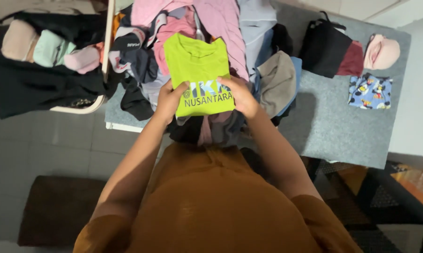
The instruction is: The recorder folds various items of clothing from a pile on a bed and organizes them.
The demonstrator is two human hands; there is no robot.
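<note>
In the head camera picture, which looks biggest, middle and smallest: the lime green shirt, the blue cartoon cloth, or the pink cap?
1. Lime green shirt, held by the left hand and right hand, clearly biggest.
2. Blue cartoon cloth.
3. Pink cap.
The cloth and cap look nearly alike, so their order is unsure.

The lime-green shirt (198, 70) hides most of the clothes pile (211, 28) beneath it, and the pile itself runs off the top edge, so its full extent cannot be told. The left hand (168, 99) and right hand (239, 96) each cover part of the shirt's lower edge, with their fingertips tucked out of sight under the fabric, and both arms' shoulders are cut off at the bottom. The basket (106, 56) at left shows only a strip of rim, its contents running off the frame, while the patterned rug (399, 197) is clipped by the right edge.
</note>
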